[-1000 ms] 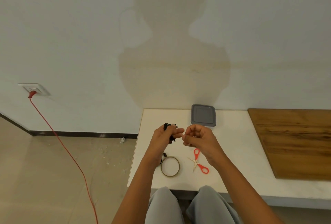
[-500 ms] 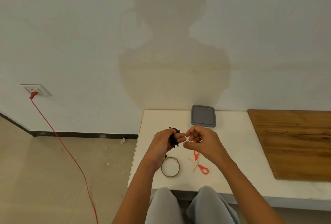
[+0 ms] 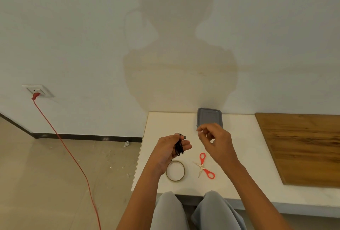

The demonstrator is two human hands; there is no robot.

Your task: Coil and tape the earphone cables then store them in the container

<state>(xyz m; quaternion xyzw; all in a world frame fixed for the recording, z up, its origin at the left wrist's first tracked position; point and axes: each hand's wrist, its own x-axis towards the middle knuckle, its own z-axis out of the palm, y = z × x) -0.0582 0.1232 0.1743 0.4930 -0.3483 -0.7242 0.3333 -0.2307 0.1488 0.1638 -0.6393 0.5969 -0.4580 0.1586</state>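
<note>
Now, left hand [image 3: 167, 149] gripping coiled cable [image 3: 179, 147], right hand [image 3: 218, 142] raised, loosely curled.

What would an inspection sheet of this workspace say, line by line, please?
Surface: white table; a wooden board lies on its right part.
Job's things: coiled black earphone cable in hand; grey container, lid on, at the far edge; tape roll and red scissors near the front edge.
Clutter: small scraps on the floor by the skirting.
Grippers: left hand grips the coil; right hand above the table, fingers curled, contents unclear.
Cables: red cable runs from the wall socket across the floor.
Surroundings: white wall, beige tiled floor.
</note>
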